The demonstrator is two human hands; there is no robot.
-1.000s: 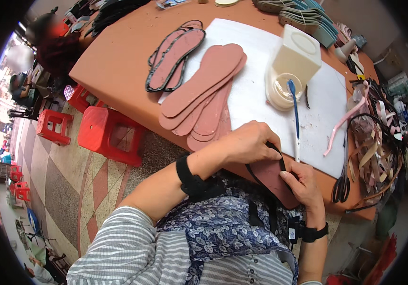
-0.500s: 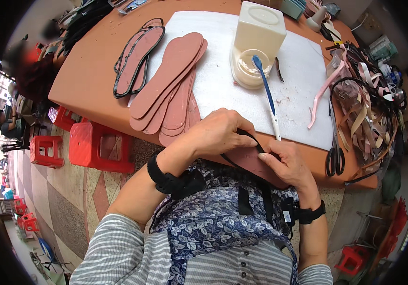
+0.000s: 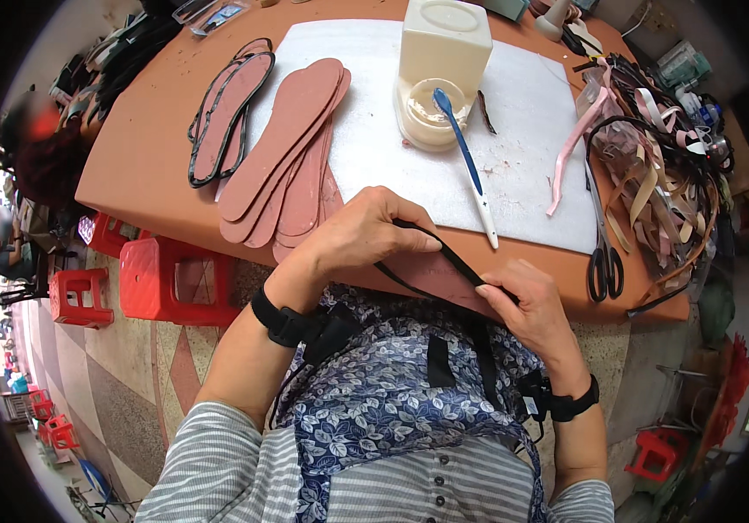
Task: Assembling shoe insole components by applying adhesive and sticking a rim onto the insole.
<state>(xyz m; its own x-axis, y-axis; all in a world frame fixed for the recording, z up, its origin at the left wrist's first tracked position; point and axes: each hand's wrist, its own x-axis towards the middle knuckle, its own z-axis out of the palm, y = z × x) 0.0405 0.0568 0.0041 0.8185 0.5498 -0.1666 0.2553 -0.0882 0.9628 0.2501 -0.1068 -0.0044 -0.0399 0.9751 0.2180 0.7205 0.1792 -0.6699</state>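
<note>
Between my hands, at the table's near edge, is a reddish-pink insole with a black strip along its rim. My left hand pinches the strip and rim at the far left end, its thumb lying along the edge. My right hand grips the strip and rim on the right, thumb and forefinger pressed together. Part of the insole is hidden by my fingers. Fanned on the table to the left lies a stack of plain insoles. Beyond them lie several black-edged insoles.
A cream glue container stands on a white foam sheet, a blue-and-white toothbrush leaning from its round mouth. Black-handled scissors and a heap of ribbons lie right. Red stools stand beside the table.
My hands have moved apart along the rim, the left hand shifting left, so more of the black strip shows between them. The view has shifted slightly.
</note>
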